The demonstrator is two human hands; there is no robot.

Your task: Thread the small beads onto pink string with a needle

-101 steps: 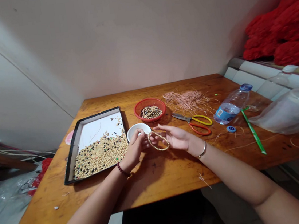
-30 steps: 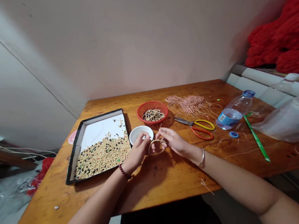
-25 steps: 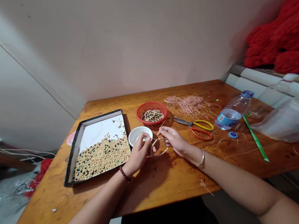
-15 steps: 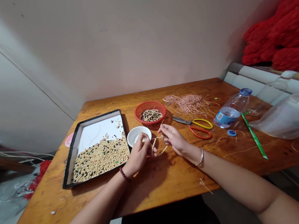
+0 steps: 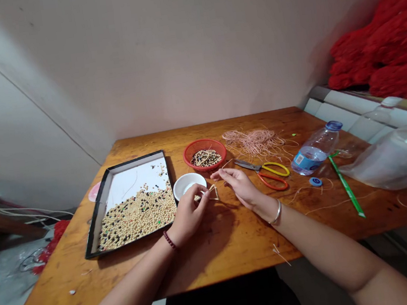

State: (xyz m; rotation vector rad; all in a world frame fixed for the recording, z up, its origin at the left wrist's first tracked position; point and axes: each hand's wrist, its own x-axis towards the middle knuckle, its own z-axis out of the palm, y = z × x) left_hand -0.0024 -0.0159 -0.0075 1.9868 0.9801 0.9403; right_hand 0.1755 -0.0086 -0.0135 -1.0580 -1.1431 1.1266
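My left hand (image 5: 192, 208) is closed on a string of cream beads (image 5: 214, 192), just in front of the white bowl (image 5: 180, 184). Part of the strand sticks out past the fingertips; the rest is hidden in the hand. To its right, my right hand (image 5: 238, 185) pinches a thin pink cord (image 5: 228, 163) between thumb and fingers, its end poking up. Left of the bowl lies a black-rimmed tray (image 5: 134, 157) of loose cream and dark beads (image 5: 137, 216). Behind the hands stands a red basket (image 5: 188, 150) holding beaded strands (image 5: 206, 158).
A tangle of pink cord (image 5: 254, 138) lies at the back. Scissors (image 5: 265, 168) with yellow and orange handles rest beside my right hand. Farther right are a water bottle (image 5: 310, 153), a blue cap (image 5: 315, 182), a green stick (image 5: 346, 186) and a clear plastic bag (image 5: 395, 157).
My right hand has moved slightly right, away from the left, and the bead loop no longer hangs between both hands. The strand now gathers at my left fingertips.
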